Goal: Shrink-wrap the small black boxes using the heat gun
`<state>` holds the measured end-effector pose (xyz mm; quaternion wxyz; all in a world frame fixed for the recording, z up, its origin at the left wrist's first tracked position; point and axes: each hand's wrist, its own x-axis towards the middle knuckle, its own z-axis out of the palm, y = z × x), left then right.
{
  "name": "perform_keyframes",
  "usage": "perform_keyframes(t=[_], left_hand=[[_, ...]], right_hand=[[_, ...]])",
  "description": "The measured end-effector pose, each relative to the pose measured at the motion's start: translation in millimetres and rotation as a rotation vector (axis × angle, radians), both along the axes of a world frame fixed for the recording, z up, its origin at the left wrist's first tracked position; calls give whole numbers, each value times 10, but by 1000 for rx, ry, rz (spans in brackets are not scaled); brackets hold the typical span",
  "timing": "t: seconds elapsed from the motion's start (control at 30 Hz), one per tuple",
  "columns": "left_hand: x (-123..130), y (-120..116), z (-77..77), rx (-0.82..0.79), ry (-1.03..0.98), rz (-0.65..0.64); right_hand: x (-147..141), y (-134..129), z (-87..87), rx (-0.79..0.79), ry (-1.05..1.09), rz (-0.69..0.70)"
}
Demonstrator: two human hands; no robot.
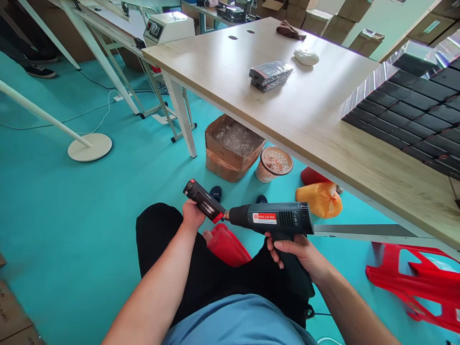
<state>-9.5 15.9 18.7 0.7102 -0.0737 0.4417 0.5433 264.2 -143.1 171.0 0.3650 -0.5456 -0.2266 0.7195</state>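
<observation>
Right fingers [287, 245] wrap a heat gun [273, 218], left fingers [188, 209] a box [203, 200].

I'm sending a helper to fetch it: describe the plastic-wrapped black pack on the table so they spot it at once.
On the pale wooden table, look toward the far end. The small plastic-wrapped black pack lies just before a white lump and a brown cloth. Unlike the big rows of black blocks nearby, it sits alone, glinting.

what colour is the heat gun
The heat gun is dark blue-grey, with a red-and-white label; the head view shows it best.
</observation>
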Motion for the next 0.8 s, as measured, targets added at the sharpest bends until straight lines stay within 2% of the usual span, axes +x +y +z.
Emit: perform_keyframes(t=[0.07,0.17,0.3,0.37,0.5,0.63,0.8], left_hand=[[0,2,-17,3,17,-19],[-14,7,-59,-2,23,-30],[-10,13,-81,-24,9,5],[4,10,-86,-54,14,-17],[35,-24,-139,-58,-28,-202],[57,-73,-226,12,-7,-367],[75,-136,-228,90,114,-456]], right_hand=[[-25,14,-10,29,-22,11],[-62,21,-9,78,-90,-46],[-79,-19,6,42,-37,69],[-91,-35,-7,59,-60,32],[-147,-9,-51,62,-20,-126],[-238,88,-57,79,92,-119],[-276,205,-38,117,86,-166]])
